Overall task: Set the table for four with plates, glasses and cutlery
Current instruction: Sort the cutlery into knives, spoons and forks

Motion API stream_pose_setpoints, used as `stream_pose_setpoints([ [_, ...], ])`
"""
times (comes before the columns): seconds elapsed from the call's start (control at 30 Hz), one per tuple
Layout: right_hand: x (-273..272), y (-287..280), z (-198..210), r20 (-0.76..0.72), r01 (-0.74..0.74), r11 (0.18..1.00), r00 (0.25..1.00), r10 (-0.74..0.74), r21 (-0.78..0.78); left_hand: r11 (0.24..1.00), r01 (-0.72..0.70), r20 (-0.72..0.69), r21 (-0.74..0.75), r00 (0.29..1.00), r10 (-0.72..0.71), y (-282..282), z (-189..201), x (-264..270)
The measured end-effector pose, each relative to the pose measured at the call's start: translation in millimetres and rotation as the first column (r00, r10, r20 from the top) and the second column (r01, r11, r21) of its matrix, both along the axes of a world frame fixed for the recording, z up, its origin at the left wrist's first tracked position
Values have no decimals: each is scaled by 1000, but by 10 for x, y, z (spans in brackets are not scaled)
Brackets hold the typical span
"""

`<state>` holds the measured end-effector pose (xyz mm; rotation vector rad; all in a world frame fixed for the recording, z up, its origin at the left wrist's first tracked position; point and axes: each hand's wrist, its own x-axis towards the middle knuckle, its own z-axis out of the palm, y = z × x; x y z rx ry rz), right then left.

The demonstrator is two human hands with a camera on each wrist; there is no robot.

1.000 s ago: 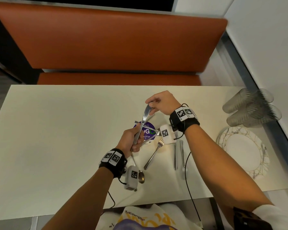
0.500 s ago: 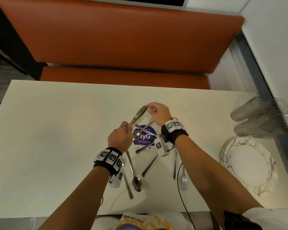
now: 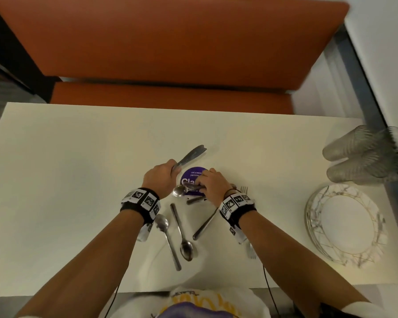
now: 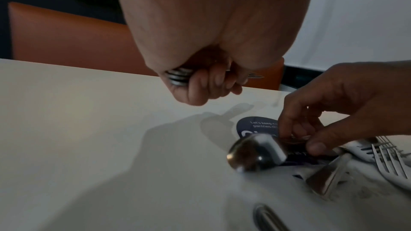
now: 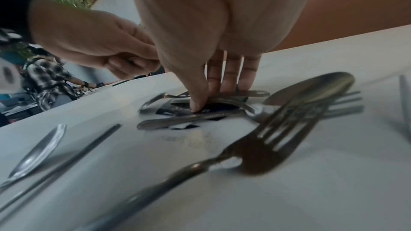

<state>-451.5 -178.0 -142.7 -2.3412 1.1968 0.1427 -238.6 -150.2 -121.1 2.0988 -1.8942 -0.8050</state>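
My left hand (image 3: pixel 161 177) grips a bundle of cutlery (image 3: pixel 191 154); its flat ends stick out up and to the right above the white table (image 3: pixel 78 180). The stacked handle ends (image 4: pixel 177 76) show inside that fist in the left wrist view. My right hand (image 3: pixel 209 182) is down on a purple round sticker (image 3: pixel 193 174). There its thumb and fingers pinch the handle of a spoon (image 3: pixel 178 191), whose bowl (image 4: pixel 255 152) points left. In the right wrist view the fingertips (image 5: pixel 222 83) press round that handle (image 5: pixel 229 100).
Loose spoons (image 3: pixel 186 249), a handle (image 3: pixel 205 223) and forks (image 3: pixel 244 189) lie on the table near me. A fork (image 5: pixel 266 138) lies close to my right wrist. A stack of plates (image 3: pixel 345 226) and lying glasses (image 3: pixel 365 157) are at the right edge. An orange bench (image 3: pixel 170 42) faces me.
My right hand let go of the piece held in my left hand and dropped to the spoon on the sticker. My left hand kept the bundle and shifted slightly left.
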Motion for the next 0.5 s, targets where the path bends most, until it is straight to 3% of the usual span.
stream_pose_setpoints([
  [0.13,-86,85,32,44,61,997,997,-63,45,991,129,-7,36,992,-129,-133,-33,-126],
  [0.23,-214,44,116,254,310,937,930,-265,-158,969,227,45,93,972,-232,-196,-67,-166],
  [0.3,-282,-35,189,282,373,888,912,-297,-269,950,287,93,122,950,-299,-230,-97,-176],
  [0.37,-307,-159,229,177,287,911,954,-243,-296,940,317,94,128,939,-330,-251,-115,-183],
  [0.5,-327,-395,200,59,51,982,997,-41,-181,936,318,51,150,943,-329,-287,-125,-158],
])
